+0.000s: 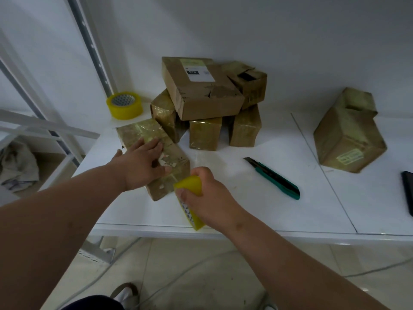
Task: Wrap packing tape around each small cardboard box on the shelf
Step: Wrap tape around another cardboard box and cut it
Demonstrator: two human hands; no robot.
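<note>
**White shelf: boxes, tape, cutter**

White laminate shelf (257, 198) against a white wall; tiled floor below.

Item 1. Brown rectangular cardboard box wrapped in glossy clear tape (154, 153), lying flat near the shelf's front left. Long axis runs diagonally, from far left to near right. Left hand (143, 164) rests on its top, palm down, fingers spread and fairly straight, grip not clamped.

Item 2. Yellow roll of packing tape (190, 198), standing on edge at the box's near right corner. Right hand (207, 195) has its grip clamped on it, fingers curled over the rim.

Item 3. Second yellow tape roll (124, 105), lying flat, far left beside the metal upright (89, 41).

Item 4. Stack of five cardboard boxes behind: three tape-wrapped ones standing below, a larger labelled box (201, 90) and a torn box (248, 81) on top.

Item 5. Single tall taped box (348, 135), far right, well apart, tilted.

Item 6. Green-and-black utility knife (274, 179), flat, blade pointing far left.

Item 7. Dark flat object (407, 191) at the right edge, cut off; kind unclear.
</note>
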